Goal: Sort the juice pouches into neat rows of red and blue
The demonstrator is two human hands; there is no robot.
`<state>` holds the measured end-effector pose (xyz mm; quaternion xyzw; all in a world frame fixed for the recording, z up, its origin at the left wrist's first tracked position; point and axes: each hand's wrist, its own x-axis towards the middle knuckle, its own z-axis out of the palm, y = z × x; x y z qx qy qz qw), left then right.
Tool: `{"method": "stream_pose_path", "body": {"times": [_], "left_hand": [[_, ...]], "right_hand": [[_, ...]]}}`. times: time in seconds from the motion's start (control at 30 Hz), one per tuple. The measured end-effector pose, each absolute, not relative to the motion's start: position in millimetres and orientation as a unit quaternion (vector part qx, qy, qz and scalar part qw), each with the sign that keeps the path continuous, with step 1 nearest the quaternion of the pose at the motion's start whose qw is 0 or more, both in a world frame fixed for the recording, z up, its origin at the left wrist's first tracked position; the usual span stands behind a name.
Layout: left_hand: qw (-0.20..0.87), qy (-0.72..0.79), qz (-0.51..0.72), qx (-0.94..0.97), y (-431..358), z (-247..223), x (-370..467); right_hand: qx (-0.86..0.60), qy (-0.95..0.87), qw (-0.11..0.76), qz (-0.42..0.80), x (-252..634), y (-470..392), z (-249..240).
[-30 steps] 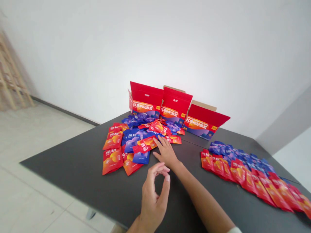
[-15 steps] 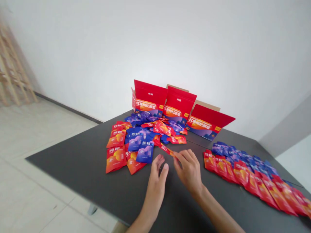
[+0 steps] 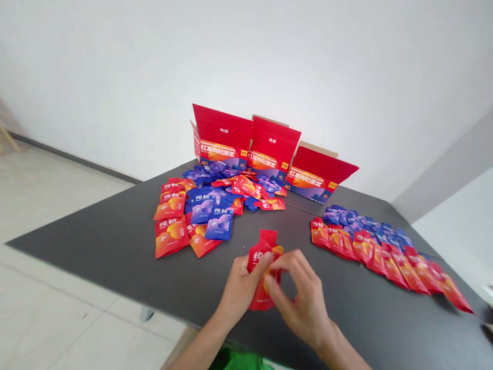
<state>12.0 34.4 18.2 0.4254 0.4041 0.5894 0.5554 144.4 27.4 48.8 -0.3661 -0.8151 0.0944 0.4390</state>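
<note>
A white wall (image 3: 154, 67) is bounding the black table (image 3: 115, 231), whose near edge (image 3: 103, 284) is slanting from left to bottom centre. Three red boxes (image 3: 271, 146) are standing upper centre behind a pouch pile (image 3: 204, 210); a pouch row (image 3: 364, 248) is lying right, the table showing between. Lower centre, the left hand (image 3: 239, 288) is grasping a red pouch (image 3: 264, 297); the right hand (image 3: 302, 298) is curling over it, gripping or not I cannot tell.
</note>
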Motion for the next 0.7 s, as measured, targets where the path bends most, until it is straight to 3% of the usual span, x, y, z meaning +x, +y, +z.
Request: {"method": "stream_pose_path", "body": {"times": [0.07, 0.2, 0.33, 0.47, 0.7], "left_hand": [[0.567, 0.401, 0.575, 0.432, 32.9, 17.8, 14.0], [0.565, 0.417, 0.567, 0.431, 31.4, 15.7, 16.6], [0.526, 0.420, 0.587, 0.450, 30.8, 15.2, 14.6], [0.501, 0.414, 0.576, 0.496, 30.1, 15.9, 12.2], [0.575, 0.359, 0.522, 0.518, 29.0, 13.4, 12.3]], "right_hand": [[-0.442, -0.729, 0.501, 0.149, 148.5, 32.7, 49.0], [-0.433, -0.670, 0.475, 0.370, 150.6, 40.4, 38.9], [-0.424, -0.615, 0.517, 0.418, 147.1, 37.5, 29.2], [-0.382, -0.570, 0.497, 0.531, 143.0, 33.1, 25.8], [-0.373, -0.472, 0.502, 0.621, 142.4, 32.0, 25.9]]}}
